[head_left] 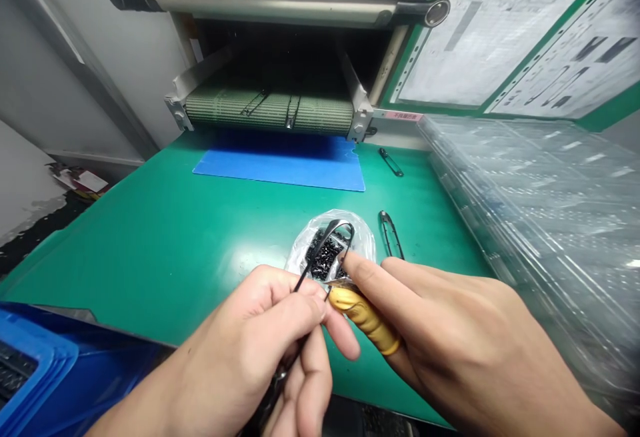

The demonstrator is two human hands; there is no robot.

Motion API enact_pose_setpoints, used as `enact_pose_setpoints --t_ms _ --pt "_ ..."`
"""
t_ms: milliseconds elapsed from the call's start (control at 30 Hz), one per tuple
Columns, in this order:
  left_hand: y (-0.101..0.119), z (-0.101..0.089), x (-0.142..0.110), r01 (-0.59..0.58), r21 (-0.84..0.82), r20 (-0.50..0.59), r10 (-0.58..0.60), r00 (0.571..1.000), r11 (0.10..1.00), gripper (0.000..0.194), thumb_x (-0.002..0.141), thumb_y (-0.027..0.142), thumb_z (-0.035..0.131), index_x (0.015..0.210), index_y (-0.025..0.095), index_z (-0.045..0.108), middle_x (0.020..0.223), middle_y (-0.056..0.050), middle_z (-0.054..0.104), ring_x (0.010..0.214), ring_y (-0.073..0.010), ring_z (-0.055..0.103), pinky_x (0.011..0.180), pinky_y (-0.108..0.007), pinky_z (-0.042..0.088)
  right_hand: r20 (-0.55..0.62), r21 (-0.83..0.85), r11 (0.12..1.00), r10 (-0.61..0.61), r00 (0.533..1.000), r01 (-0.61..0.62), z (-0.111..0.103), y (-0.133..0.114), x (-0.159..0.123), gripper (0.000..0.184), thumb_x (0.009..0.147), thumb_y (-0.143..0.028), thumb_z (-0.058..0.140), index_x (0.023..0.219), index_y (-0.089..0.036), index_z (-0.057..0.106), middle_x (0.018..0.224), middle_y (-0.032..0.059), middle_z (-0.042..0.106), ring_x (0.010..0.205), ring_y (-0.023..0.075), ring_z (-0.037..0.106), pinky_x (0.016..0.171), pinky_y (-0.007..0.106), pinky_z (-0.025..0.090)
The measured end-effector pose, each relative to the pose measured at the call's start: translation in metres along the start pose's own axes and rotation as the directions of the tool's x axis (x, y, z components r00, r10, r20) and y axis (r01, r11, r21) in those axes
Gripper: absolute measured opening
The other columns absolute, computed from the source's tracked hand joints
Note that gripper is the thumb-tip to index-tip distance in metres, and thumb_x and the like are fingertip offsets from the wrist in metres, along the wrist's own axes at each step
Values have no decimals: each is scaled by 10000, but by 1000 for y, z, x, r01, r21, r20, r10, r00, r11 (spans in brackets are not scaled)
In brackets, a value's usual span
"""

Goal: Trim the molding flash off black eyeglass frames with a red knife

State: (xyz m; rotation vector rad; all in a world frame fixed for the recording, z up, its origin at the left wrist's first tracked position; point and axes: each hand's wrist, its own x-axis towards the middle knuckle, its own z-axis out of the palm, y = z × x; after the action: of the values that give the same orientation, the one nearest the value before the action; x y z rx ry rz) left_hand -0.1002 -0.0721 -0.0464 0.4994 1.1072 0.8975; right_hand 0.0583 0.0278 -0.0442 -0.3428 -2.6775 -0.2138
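My left hand [265, 344] is closed, pinching a thin black metal clip [325, 247] whose looped end rises over a small clear bag of tiny black parts [327, 250]. My right hand [450, 337] is closed too, with a yellow rubber cot on the thumb [365, 317]. Its forefinger and thumb pinch at the clip's near end, right against my left fingertips. Whether a small part sits between the fingers is hidden.
Two more black clips lie on the green mat, one [391, 234] right of the bag, one [391, 161] farther back. A blue sheet [280, 164] lies before a conveyor belt [270, 107]. Stacked clear plastic trays [540, 224] fill the right. A blue bin [35, 364] stands near left.
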Motion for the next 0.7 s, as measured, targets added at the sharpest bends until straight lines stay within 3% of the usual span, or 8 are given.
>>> enact_pose_setpoints --t_ms 467,700 --pt "-4 6 5 -5 97 -81 13 997 995 320 874 439 438 826 164 595 458 -11 577 303 -64 430 300 -110 265 28 -9 1000 9 1000 -9 -3 4 -4 302 929 -144 283 923 -150 585 564 12 578 419 181 576 350 306 303" --pt "-6 6 8 -8 114 -86 17 996 993 326 894 413 409 793 159 586 447 -9 568 290 -56 415 299 -108 254 148 51 997 47 988 -56 0 4 -6 198 893 -167 351 770 -225 494 525 -20 513 373 173 523 368 307 257"
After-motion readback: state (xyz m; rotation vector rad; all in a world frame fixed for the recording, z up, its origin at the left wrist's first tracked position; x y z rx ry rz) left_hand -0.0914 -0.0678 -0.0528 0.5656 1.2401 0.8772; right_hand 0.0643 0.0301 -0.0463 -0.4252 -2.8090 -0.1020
